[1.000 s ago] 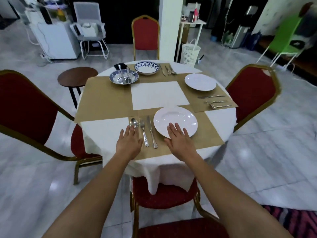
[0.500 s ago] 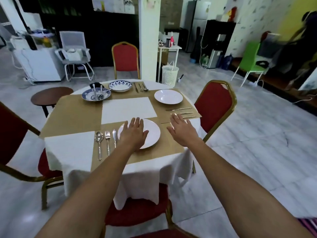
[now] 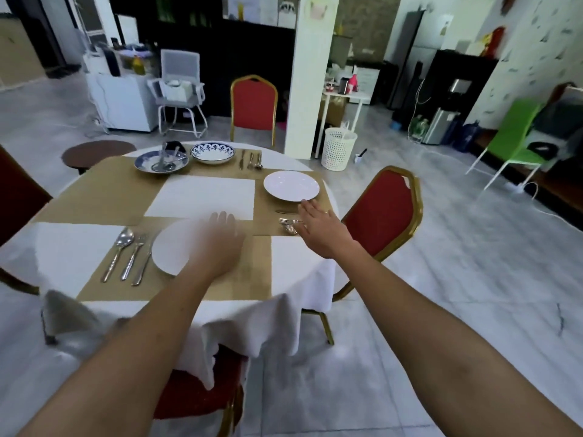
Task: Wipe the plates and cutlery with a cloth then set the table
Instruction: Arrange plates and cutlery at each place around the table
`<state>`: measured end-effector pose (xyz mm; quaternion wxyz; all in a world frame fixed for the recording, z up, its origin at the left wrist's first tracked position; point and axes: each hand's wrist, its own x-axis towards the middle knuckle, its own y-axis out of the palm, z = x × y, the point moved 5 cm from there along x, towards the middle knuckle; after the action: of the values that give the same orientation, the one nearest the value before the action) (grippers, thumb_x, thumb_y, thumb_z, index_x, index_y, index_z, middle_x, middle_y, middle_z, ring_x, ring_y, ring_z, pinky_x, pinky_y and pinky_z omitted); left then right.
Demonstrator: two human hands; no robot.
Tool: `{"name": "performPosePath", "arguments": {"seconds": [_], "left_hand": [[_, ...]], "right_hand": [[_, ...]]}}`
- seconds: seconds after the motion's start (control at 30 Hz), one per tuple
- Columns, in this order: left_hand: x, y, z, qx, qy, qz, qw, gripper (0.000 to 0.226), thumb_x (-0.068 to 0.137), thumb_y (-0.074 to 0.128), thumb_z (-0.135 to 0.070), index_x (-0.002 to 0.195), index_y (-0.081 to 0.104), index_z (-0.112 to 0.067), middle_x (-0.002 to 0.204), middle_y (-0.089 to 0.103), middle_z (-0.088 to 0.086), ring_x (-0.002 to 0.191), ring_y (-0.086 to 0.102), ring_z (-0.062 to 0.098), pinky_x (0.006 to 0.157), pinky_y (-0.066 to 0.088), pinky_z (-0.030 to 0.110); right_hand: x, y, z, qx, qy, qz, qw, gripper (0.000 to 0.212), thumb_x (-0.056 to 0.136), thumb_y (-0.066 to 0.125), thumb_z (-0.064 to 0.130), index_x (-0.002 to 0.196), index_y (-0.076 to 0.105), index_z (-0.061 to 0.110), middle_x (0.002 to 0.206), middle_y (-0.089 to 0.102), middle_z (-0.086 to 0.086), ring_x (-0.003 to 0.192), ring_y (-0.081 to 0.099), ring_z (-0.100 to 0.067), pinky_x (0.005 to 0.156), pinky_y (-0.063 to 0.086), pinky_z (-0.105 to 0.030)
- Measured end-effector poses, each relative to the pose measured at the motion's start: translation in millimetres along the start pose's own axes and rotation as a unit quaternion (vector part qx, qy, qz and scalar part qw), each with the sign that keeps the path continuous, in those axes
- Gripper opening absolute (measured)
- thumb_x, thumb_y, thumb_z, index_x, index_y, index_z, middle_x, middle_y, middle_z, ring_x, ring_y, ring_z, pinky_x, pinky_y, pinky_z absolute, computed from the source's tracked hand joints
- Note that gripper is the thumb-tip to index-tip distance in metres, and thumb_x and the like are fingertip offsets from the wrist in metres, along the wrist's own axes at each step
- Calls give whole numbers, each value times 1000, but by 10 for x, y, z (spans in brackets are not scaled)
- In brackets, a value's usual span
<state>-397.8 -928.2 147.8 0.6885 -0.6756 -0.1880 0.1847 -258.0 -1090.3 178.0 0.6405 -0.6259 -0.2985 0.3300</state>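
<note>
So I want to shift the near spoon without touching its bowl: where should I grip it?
Pinch the spoon by its slim handle end, nearest the table edge, coming from the left. It lies flat with its bowl pointing away, and the fork lies close on its right, so only the left side is open.

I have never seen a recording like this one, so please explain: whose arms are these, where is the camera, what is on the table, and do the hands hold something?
There is no machine here. The two bare arms belong to a person who wears a wide-angle camera on the head, so you look forward and down as that person does. The left hand is blurred, open, over the near white plate. The right hand is open, reaching over the cutlery beside the far white plate. Neither hand holds anything. On the round table also lie a spoon, fork and knife left of the near plate, and two blue patterned bowls at the far side.
</note>
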Motion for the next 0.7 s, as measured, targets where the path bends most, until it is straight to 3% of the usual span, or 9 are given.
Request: {"name": "performPosePath", "arguments": {"seconds": [0.57,0.7], "left_hand": [[2111,209,-1668,-9,-128,31,991,59,102,19,-39,150,13,-5,158,16,11,146,9,25,116,9,46],[2620,180,-2064,3,-173,13,985,59,102,17,-41,150,12,-8,158,15,10,146,9,25,116,10,45]], "right_hand": [[1837,-137,-2073,-24,-180,49,982,59,105,22,40,154,9,11,163,2,-5,149,1,-21,118,10,-42],[2316,-281,-2592,-19,-227,24,973,60,105,21,41,155,8,11,163,2,-4,149,1,-20,120,11,-43]]}}
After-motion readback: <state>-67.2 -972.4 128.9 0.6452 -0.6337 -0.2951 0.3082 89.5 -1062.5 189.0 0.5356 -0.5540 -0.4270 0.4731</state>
